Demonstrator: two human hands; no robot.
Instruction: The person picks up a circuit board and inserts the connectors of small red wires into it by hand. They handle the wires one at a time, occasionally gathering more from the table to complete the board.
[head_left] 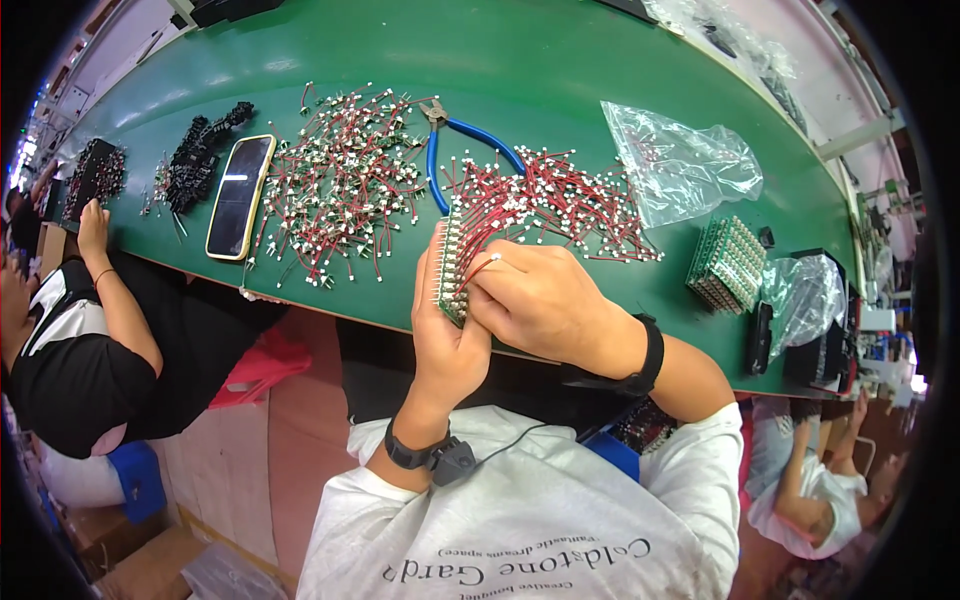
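left hand (445, 330) grips green circuit board (452, 270); right hand (540, 295) pinches red wire (480, 262); clear bag (680, 165) holds few wires.

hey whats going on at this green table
A person holds a green circuit board upright in the left hand at the table's near edge. The right hand pinches a red wire against the board, which already carries a row of wires. Two piles of loose red wires lie beyond, with blue pliers between them, a phone to the left and a stack of boards to the right. Other people work on either side.
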